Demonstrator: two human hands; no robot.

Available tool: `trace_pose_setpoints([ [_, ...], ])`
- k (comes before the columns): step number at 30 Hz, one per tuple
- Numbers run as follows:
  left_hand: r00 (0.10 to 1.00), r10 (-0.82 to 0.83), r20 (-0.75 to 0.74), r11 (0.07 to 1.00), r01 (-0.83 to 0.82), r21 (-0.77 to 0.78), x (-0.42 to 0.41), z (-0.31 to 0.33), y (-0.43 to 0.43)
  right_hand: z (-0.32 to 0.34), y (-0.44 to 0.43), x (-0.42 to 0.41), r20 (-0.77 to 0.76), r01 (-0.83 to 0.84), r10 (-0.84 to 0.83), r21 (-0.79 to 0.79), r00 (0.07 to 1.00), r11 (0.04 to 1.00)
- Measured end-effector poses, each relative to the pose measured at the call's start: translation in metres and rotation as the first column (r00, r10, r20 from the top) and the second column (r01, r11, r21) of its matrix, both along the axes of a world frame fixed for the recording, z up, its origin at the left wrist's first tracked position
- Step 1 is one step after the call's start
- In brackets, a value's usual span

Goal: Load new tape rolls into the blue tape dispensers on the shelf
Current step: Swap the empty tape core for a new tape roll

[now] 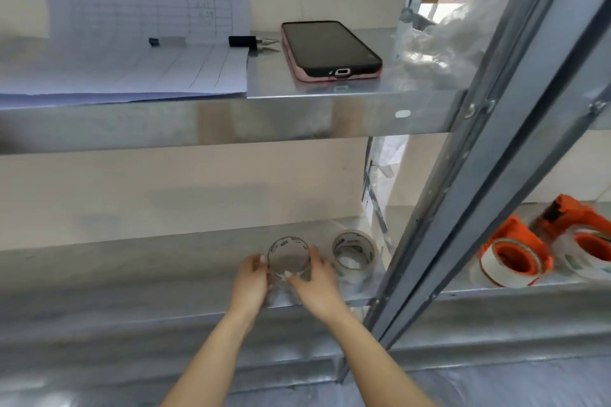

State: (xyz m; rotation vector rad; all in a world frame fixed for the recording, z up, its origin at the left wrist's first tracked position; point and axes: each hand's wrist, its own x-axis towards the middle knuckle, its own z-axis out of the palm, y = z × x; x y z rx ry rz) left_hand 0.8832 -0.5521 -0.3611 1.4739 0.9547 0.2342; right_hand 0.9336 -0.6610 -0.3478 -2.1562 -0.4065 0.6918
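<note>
Two hands on a tape roll at the lower shelf

The left hand and right hand curl round a clear roll from either side, grip snug on it, near the front of the shelf. A second roll lies just beside it. Only orange dispensers show, none blue. The slick roll may slip, or lifting it may knock its neighbour off the edge.

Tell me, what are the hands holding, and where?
A clear tape roll: the left hand grips its left outer side, the right hand its right outer side.
</note>
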Motion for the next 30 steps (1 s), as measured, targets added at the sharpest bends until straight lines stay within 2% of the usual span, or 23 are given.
trace_pose_setpoints([
  [5, 1.0, -0.005, -0.023, 1.0, 0.005, 0.028, -0.004, -0.018, 0.003, -0.018, 0.009, -0.002, 0.047, -0.038, 0.037, 0.035, 0.998, 0.999],
  [9, 0.999, -0.045, 0.003, 0.991, 0.044, 0.129, -0.004, -0.026, 0.0, -0.051, 0.011, -0.001, 0.036, -0.03, 0.029, 0.039, 0.999, 0.999],
  [13, 0.999, -0.026, 0.025, 0.988, 0.022, 0.151, -0.004, -0.027, -0.001, -0.038, 0.011, -0.008, 0.033, -0.035, 0.032, 0.079, 0.999, 0.996],
  [16, 0.999, 0.031, 0.031, 0.995, -0.034, 0.092, -0.003, -0.027, 0.0, -0.028, 0.009, -0.01, 0.058, 0.003, -0.011, 0.131, 0.998, 0.991],
  [21, 0.981, 0.151, 0.12, 0.985, -0.16, 0.071, 0.011, -0.007, -0.003, 0.007, -0.01, 0.002, 0.023, 0.148, -0.155, 0.189, 0.988, 0.971],
  [25, 0.98, 0.031, 0.198, 0.999, -0.032, 0.006, 0.034, 0.027, -0.027, 0.023, -0.024, 0.018, -0.006, 0.317, -0.327, 0.264, 0.945, 0.911],
  [28, 0.98, -0.127, 0.15, 0.99, 0.135, -0.046, 0.051, 0.026, -0.039, 0.02, -0.03, 0.028, 0.056, 0.424, -0.455, 0.277, 0.889, 0.862],
  [30, 0.973, -0.188, 0.137, 0.969, 0.207, -0.138, 0.058, 0.024, -0.047, 0.016, -0.033, 0.031, 0.074, 0.468, -0.494, 0.226, 0.866, 0.854],
])
